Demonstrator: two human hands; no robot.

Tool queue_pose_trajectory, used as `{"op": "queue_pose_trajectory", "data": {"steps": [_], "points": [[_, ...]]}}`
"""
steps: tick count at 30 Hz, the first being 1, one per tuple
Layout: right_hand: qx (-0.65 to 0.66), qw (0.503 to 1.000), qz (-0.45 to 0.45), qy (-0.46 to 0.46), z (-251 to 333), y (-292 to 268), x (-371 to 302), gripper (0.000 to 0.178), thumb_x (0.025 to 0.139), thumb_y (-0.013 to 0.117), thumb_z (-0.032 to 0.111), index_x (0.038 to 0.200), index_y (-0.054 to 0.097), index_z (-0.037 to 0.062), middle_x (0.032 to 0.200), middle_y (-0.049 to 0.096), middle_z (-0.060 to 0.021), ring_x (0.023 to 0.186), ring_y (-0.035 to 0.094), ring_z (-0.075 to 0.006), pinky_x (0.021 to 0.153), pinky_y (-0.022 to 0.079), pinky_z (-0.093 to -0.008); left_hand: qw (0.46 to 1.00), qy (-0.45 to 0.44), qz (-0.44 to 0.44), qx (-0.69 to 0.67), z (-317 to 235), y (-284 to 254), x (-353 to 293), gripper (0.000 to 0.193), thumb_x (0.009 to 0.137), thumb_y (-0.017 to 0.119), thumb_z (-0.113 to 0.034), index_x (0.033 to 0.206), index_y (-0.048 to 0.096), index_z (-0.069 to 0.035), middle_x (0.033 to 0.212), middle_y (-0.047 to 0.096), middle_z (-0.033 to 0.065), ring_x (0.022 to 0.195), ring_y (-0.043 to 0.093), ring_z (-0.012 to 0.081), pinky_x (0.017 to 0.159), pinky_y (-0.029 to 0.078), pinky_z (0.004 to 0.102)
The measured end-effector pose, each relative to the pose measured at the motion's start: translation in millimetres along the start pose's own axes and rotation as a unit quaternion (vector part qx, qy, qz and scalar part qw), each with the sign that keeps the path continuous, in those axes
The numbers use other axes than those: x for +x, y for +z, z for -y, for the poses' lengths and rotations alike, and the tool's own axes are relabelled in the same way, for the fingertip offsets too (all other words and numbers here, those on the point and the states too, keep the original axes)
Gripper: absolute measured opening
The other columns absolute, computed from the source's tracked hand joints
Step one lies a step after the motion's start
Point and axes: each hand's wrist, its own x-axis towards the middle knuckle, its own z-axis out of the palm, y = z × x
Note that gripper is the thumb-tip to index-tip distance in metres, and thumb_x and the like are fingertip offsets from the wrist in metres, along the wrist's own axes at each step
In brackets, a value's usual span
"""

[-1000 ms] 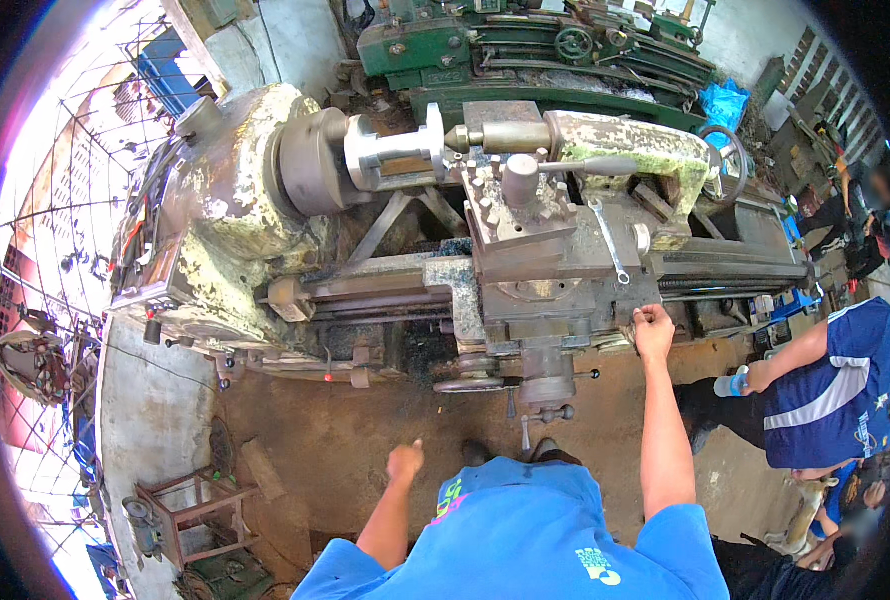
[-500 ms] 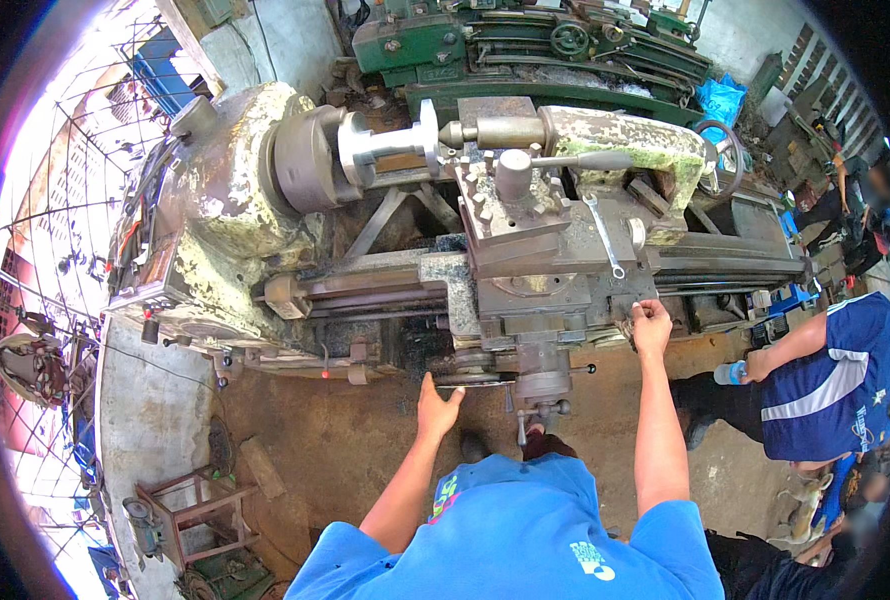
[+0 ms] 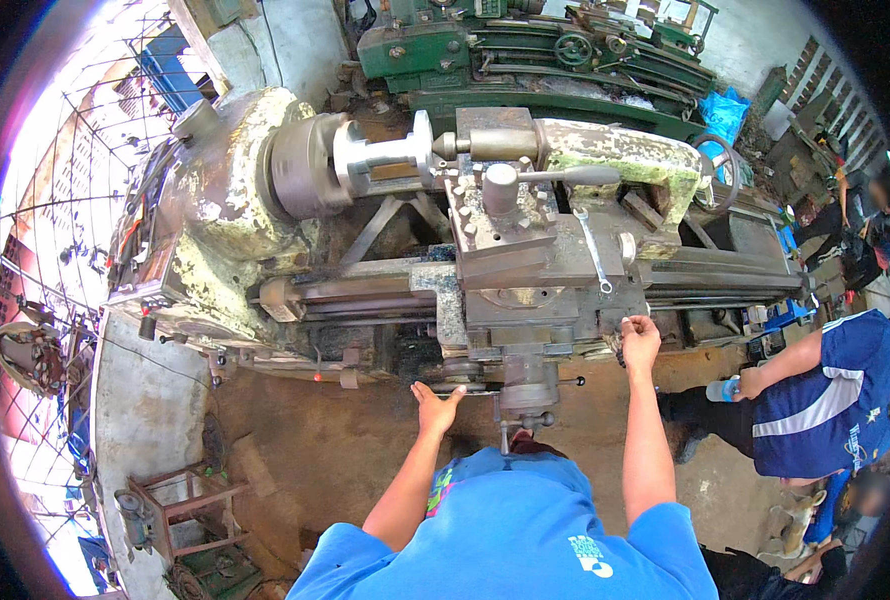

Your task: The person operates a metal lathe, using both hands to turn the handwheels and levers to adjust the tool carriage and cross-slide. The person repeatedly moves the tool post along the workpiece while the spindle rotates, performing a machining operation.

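Note:
I stand at a large worn lathe. My left hand [image 3: 435, 408] is at the rim of the carriage handwheel [image 3: 473, 387], thumb raised, fingers partly hidden behind it. My right hand [image 3: 640, 341] pinches a small handle at the near right end of the tool slide; the fingers mostly cover it. A shiny spool-shaped metal workpiece [image 3: 390, 153] sits between the chuck [image 3: 303, 166] and the pointed tailstock centre [image 3: 447, 145]. Close to its right flange stands the tool post [image 3: 502, 190] with its long clamp lever. A spanner [image 3: 594, 252] lies on the slide.
Behind stands a green lathe [image 3: 415, 52], with a blue plastic bag [image 3: 723, 115] beside it. At right, a person in a dark blue shirt [image 3: 825, 400] holds a bottle [image 3: 722, 390]. A small metal frame stand [image 3: 190, 510] is at lower left. Other people are at the right edge.
The carriage, with tool post and spanner, has shifted slightly left toward the chuck. My right hand has moved left with it. My left hand stays at the handwheel.

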Motion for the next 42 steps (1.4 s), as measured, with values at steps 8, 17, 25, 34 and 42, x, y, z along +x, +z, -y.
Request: {"op": "queue_pose_trajectory", "data": {"steps": [8, 17, 25, 34, 42], "points": [[-0.015, 1.0, -0.005, -0.017, -9, 2, 1, 0.013, 0.08, 0.072, 0.01, 0.089, 0.068, 0.0014, 0.073, 0.068, -0.0082, 0.067, 0.062, -0.0153, 0.066, 0.05, -0.0316, 0.948, -0.052, 0.066, -0.306, 29, -30, -5, 0.099, 0.081, 0.075, -0.027, 0.149, 0.014, 0.009, 0.147, 0.04, 0.0256, 0.133, 0.044, 0.0288, 0.109, 0.035, 0.0356], [0.085, 0.996, 0.015, -0.001, -11, 2, 2, 0.008, 0.085, 0.068, 0.008, 0.087, 0.064, 0.0011, 0.069, 0.062, -0.0016, 0.058, 0.055, -0.0079, 0.054, 0.044, -0.0244, 0.984, -0.054, -0.049, -0.161, 19, 9, -2, 0.096, 0.086, 0.071, -0.038, 0.149, 0.015, 0.009, 0.106, 0.066, 0.0185, 0.102, 0.062, 0.0306, 0.092, 0.047, 0.0371], [0.369, 0.916, -0.11, 0.112, -42, -10, 9, 0.002, 0.088, 0.06, 0.005, 0.089, 0.061, 0.0033, 0.071, 0.055, -0.0027, 0.058, 0.051, -0.0123, 0.051, 0.042, -0.0263, 0.907, -0.148, 0.014, -0.395, -16, 13, 2, 0.074, 0.097, 0.057, -0.029, 0.142, 0.009, 0.005, 0.086, 0.064, 0.0163, 0.068, 0.065, 0.0214, 0.052, 0.048, 0.0275], [0.316, 0.807, 0.031, 0.499, -214, 51, -47, 0.025, 0.089, 0.053, 0.032, 0.084, 0.052, 0.0086, 0.071, 0.054, -0.0084, 0.056, 0.053, -0.0257, 0.049, 0.047, -0.0394, 0.888, -0.167, -0.012, -0.428, -23, 12, 3, 0.041, 0.097, 0.056, -0.029, 0.114, 0.03, -0.002, 0.081, 0.063, 0.0176, 0.055, 0.063, 0.0212, 0.048, 0.049, 0.0312], [0.388, 0.752, 0.038, 0.532, -214, 74, -62, 0.031, 0.09, 0.056, 0.039, 0.084, 0.05, 0.0092, 0.072, 0.052, -0.0114, 0.057, 0.053, -0.0296, 0.054, 0.05, -0.0421, 0.888, -0.188, 0.026, -0.418, -17, 4, 7, 0.072, 0.098, 0.054, -0.033, 0.141, 0.008, 0.003, 0.088, 0.066, 0.0216, 0.063, 0.065, 0.0233, 0.057, 0.053, 0.0366]]}}
